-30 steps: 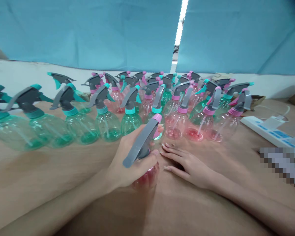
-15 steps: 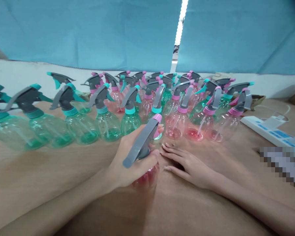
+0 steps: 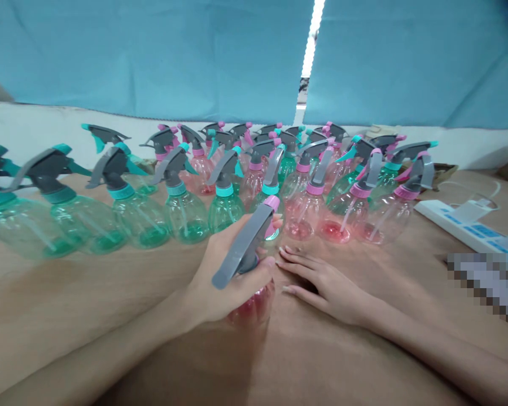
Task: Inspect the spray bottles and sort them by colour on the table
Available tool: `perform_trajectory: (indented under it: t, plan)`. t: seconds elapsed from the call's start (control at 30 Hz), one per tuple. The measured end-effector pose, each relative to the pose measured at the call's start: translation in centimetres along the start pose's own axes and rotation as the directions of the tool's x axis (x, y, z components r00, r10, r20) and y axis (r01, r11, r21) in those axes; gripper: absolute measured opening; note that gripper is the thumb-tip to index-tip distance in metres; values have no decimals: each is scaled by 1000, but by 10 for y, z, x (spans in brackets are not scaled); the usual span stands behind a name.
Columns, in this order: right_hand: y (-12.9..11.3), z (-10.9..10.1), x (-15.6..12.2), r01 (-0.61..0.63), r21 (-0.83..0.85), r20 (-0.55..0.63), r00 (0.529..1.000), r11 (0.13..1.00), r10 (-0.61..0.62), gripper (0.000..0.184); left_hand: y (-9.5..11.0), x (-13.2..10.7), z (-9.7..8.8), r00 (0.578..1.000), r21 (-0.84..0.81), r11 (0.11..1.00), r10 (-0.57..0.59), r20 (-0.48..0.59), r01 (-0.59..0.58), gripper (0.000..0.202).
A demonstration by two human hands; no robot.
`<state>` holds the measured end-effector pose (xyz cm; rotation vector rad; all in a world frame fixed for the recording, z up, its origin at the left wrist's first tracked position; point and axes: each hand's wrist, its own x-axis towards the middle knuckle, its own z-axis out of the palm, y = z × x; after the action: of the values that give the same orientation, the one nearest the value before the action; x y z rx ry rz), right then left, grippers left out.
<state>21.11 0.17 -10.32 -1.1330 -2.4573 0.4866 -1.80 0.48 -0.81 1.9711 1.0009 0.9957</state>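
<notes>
My left hand point(image 3: 224, 276) is wrapped round the neck of a pink spray bottle point(image 3: 252, 304), below its grey head with a pink nozzle. The nozzle points away from me, toward the rows of bottles behind. Part of the bottle's body is hidden by the fingers and palm. My right hand point(image 3: 322, 282) lies flat on the wooden table point(image 3: 313, 361), fingers stretched out and holding nothing, just right of that bottle. Closest beyond the hands stand a green spray bottle point(image 3: 271, 192) and a pink spray bottle point(image 3: 302, 217).
A row of green spray bottles point(image 3: 146, 223) stretches to the left; more pink spray bottles point(image 3: 347, 217) stand at the right and behind. A white power strip point(image 3: 465, 225) lies at the right, near a pixelated patch. Blue cloth point(image 3: 173, 62) hangs at the back.
</notes>
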Motion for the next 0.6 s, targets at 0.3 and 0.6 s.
perform_trajectory:
  t: [0.3,0.6]
  plan:
    - [0,0,0,-11,-23,19,1000,1000,11,54,0,0,1,1000,12,1000,19,-8,-19,32]
    - [-1,-1,1,-12,-41,37,999,999,13,54,-1,1,-1,1000,23,999,24,9,-24,35]
